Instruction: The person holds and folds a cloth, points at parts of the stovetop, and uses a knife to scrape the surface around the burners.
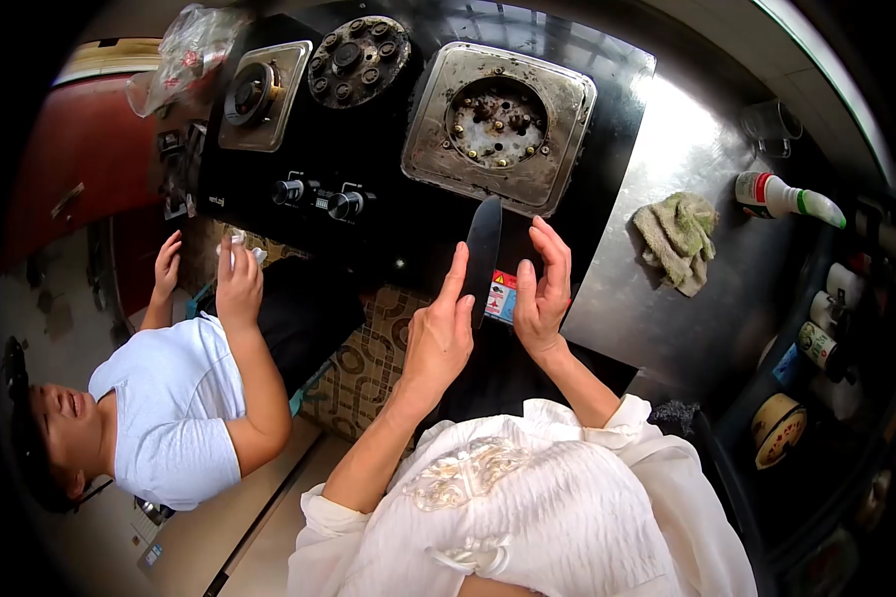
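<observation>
My left hand point(440, 333) is closed around a dark knife point(483, 249), its forefinger stretched along the blade. The handle is hidden by the hand, and the blade points away from me toward the stove. Just right of the knife, my right hand point(543, 303) is raised with its fingers apart and slightly curved, holding nothing. Beyond the blade tip is a stained square metal burner plate point(577, 129) on the black glass gas stove point(398, 234). Grime and residue show around its round burner opening point(498, 119).
A dirty round burner part point(358, 60) lies beside the left burner plate point(294, 75). On the metal counter point(607, 259) at right are a green cloth point(677, 244) and a cleaner bottle point(777, 199). A co-worker point(184, 398) stands at left, holding something white point(244, 249).
</observation>
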Action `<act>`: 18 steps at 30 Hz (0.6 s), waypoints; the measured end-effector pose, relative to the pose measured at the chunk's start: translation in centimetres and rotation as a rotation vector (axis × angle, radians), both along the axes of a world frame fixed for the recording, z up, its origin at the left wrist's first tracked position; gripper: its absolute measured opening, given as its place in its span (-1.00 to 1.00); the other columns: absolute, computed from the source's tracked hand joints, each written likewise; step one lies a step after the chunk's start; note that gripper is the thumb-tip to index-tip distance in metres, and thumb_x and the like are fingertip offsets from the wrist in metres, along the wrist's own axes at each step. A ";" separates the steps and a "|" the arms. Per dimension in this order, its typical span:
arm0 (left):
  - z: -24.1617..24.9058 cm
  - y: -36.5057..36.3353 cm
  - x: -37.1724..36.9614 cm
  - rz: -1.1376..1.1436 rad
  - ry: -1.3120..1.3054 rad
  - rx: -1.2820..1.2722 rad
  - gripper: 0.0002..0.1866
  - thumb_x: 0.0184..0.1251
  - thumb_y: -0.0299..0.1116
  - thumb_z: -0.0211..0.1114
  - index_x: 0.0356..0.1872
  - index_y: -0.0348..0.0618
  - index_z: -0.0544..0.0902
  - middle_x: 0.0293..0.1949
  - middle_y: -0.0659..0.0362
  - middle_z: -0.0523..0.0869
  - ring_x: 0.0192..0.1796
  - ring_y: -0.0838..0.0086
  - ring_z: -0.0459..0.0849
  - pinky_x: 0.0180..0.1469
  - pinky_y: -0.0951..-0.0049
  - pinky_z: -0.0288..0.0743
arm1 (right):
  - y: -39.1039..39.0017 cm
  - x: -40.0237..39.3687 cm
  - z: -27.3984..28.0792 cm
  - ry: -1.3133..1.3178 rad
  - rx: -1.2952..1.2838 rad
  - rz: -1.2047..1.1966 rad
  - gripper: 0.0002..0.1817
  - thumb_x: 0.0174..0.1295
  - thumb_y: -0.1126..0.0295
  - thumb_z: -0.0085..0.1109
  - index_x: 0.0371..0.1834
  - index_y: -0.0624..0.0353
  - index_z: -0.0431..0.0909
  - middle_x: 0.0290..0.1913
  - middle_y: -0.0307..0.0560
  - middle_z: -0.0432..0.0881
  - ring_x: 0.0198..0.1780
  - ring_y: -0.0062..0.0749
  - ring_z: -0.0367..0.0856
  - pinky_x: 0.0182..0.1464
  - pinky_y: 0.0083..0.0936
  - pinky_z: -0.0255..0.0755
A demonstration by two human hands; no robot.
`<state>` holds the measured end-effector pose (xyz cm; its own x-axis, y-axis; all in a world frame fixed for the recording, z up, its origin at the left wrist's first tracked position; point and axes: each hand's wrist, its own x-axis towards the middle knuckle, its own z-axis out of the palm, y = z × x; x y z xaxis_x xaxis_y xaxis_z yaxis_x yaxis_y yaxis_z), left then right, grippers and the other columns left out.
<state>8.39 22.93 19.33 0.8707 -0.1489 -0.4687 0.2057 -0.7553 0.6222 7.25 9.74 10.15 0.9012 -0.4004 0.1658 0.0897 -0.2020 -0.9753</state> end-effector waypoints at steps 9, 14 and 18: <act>-0.3 0.0 -0.1 0.065 -0.019 -0.024 -0.37 0.47 -0.48 0.02 0.54 0.07 0.16 -0.46 -0.06 0.70 -0.59 0.43 0.61 -0.41 0.37 0.53 | -0.1 -0.1 -0.1 -0.010 0.017 -0.007 -0.62 0.32 0.53 0.00 0.22 0.31 0.41 0.30 0.16 0.43 0.31 -0.04 0.41 0.35 -0.26 0.28; 0.4 -0.8 -0.3 0.082 0.136 -0.048 -0.37 0.47 -0.47 0.03 0.54 0.09 0.16 -0.32 -0.03 0.73 -0.61 0.49 0.57 -0.44 0.43 0.53 | -0.1 0.0 -0.2 -0.020 0.029 -0.009 -0.62 0.33 0.52 0.00 0.22 0.32 0.41 0.31 0.16 0.42 0.31 -0.03 0.41 0.35 -0.26 0.28; -0.5 0.7 0.1 0.120 0.033 -0.019 -0.35 0.44 -0.45 0.07 0.53 0.06 0.14 -0.54 -0.17 0.63 -0.46 -0.04 0.68 -0.36 0.12 0.50 | -0.1 -0.2 -0.4 -0.014 0.022 -0.003 -0.62 0.33 0.52 -0.01 0.21 0.33 0.41 0.31 0.17 0.42 0.31 -0.02 0.41 0.34 -0.26 0.30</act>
<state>8.46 23.59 18.80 0.8670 -0.0535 -0.4954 0.3146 -0.7123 0.6275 7.09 9.59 9.74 0.8976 -0.4072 0.1690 0.1023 -0.1807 -0.9782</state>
